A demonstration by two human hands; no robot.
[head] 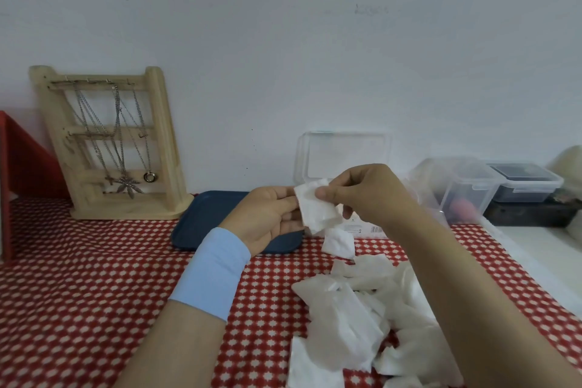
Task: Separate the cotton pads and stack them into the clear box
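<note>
Big heap of loose white cotton pads (pixel 362 318) is left undone below the grip. One square white pad (pixel 315 208) is pinched by left hand (pixel 267 217) and right hand (pixel 371 195), just before the clear plastic box (pixel 346 151).

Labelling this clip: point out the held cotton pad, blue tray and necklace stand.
Held cotton pad (pixel 315 214), head view, middle.
Blue tray (pixel 198 220), head view, bare left part.
Necklace stand (pixel 165 135), head view, right post.

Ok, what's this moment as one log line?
left grip: holds cotton pad | right grip: pinches same pad | pile: loose on tablecloth | clear box: lid up
</note>
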